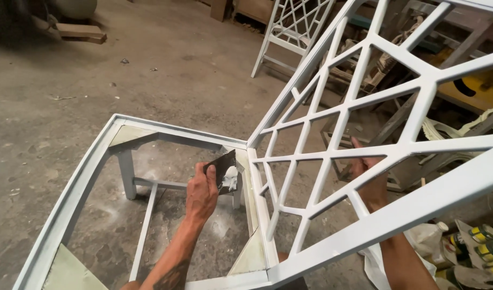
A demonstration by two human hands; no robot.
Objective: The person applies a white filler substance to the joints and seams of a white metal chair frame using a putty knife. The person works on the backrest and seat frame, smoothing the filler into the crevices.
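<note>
Two hands on white chair frame (166,140), left hand (202,193) gripping putty knife (225,171), right hand (370,180) clasping lattice back (343,115)

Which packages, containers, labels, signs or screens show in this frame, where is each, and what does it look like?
White translucent plastic jug: on the floor at lower right, behind the white chair back; rounded, pale cap.
Yellow and dark cans or bottles: lower right corner, lying grouped on crumpled pale sheeting; cylindrical, banded yellow and dark green.
Signs, screens: none visible.
</note>
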